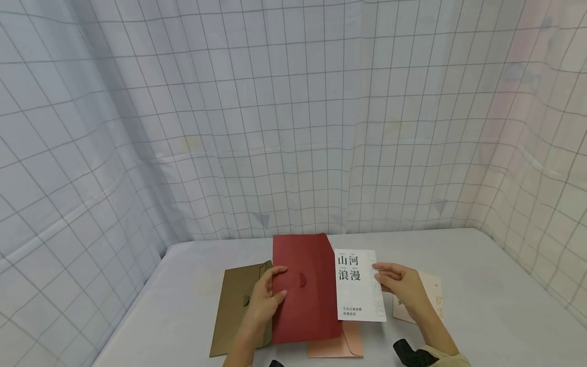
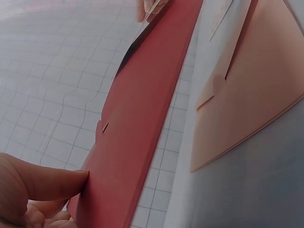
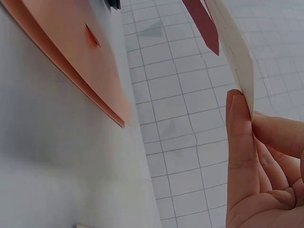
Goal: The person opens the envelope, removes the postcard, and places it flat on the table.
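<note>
My left hand [image 1: 263, 298] grips the left side of a red envelope [image 1: 298, 316], its thumb [image 2: 61, 183] on the face and fingers behind. A half-round tab shows on the envelope's face. My right hand [image 1: 403, 285] pinches the right edge of a white card [image 1: 359, 298] with large black Chinese characters. The card stands upright, its left edge at the envelope's right end; whether any of it is inside, I cannot tell. In the right wrist view, thumb and fingers meet on the card [image 3: 237, 61]. Both papers are held above the table.
An olive-brown envelope [image 1: 229, 311] lies at the left, partly behind my left hand. Under the red one is a peach envelope [image 1: 327, 349]. A cream card with gold marks [image 1: 431, 288] lies behind my right forearm. The white table [image 1: 495, 306] meets a checked curtain [image 1: 293, 153] at the back.
</note>
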Action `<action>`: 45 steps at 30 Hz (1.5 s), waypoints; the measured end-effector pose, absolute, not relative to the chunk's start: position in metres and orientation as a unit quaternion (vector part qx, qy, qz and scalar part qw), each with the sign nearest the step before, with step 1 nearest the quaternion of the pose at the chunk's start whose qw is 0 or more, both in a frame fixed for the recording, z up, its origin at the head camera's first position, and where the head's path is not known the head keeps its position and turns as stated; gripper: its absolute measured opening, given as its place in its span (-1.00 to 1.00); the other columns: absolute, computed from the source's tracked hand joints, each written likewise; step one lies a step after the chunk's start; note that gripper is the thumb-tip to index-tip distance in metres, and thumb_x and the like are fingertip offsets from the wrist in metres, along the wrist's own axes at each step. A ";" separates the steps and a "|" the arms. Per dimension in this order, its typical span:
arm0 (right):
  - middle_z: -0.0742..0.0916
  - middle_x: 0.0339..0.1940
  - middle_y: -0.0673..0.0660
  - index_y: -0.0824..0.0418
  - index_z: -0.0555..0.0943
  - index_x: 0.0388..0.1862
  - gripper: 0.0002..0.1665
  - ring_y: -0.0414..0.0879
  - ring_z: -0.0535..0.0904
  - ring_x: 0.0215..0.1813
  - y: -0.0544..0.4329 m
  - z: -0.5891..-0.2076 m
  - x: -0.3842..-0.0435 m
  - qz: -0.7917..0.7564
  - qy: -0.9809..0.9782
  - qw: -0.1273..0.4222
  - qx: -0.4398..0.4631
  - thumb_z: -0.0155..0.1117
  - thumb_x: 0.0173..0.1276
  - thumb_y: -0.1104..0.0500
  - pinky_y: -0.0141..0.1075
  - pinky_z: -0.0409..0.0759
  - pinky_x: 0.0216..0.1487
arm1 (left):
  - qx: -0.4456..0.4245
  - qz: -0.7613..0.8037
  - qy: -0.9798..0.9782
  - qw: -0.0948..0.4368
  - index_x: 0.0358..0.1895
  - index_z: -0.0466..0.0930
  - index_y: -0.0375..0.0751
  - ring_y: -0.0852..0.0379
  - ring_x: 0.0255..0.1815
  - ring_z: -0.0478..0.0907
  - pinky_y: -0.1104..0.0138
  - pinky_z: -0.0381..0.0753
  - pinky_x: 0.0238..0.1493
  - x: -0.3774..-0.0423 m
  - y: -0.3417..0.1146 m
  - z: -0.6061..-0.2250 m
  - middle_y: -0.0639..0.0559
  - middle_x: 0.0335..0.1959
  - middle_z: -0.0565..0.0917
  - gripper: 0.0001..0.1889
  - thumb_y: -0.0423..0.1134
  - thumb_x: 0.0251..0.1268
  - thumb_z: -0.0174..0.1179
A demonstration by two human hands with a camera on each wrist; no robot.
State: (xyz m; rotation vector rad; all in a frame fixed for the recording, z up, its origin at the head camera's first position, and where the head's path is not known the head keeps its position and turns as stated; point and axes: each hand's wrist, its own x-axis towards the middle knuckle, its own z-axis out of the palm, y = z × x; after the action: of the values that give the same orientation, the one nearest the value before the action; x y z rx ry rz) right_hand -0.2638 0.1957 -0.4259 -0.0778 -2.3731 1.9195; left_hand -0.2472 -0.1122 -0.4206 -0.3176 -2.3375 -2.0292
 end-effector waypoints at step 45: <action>0.75 -0.12 0.06 0.40 0.46 0.19 -0.49 -0.38 0.64 -0.28 0.227 -0.422 -0.262 0.614 -0.785 0.054 -0.059 0.21 0.30 0.21 -0.47 0.62 -0.21 | -0.015 -0.631 -0.775 0.029 0.28 0.28 -0.27 -0.05 0.08 0.42 0.33 0.41 -0.09 -0.258 -0.161 -0.423 -0.32 0.26 0.40 -0.49 -0.60 0.24 -0.07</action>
State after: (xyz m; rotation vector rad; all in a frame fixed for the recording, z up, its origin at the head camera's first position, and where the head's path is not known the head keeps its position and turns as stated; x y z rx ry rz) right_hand -0.2615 0.2268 -0.4217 -0.1792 -2.3858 1.8661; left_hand -0.2580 -0.1610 -0.4229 -0.0467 -2.3910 -1.9466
